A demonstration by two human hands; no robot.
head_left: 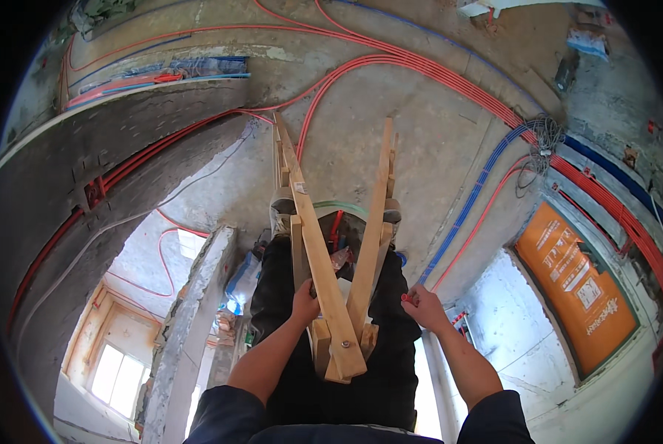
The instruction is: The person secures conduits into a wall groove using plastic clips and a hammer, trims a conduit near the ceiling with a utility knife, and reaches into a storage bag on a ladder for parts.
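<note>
A wooden stepladder (pixel 319 251) stands spread between my black-trousered legs, its two rails bolted together near my waist. My left hand (pixel 305 302) is closed beside the left rail. A dark bit shows at its fingertips, too little to identify, and the rail is close by. Out to the right of the ladder, my right hand (pixel 425 307) pinches a small red piece (pixel 405 297), whose kind I cannot make out. Below, between the rails, is a round container with a pale green rim (pixel 339 205), holding a red item (pixel 337 226) and other things partly hidden by the wood.
Red conduits (pixel 450 85) and blue conduits (pixel 479 181) run across the concrete floor. A tangle of grey wire (pixel 544 137) lies at the right. An orange panel (pixel 579 285) covers part of the right wall; a rough wall edge (pixel 191 325) stands left. Bags and rubble (pixel 235 292) lie beside it.
</note>
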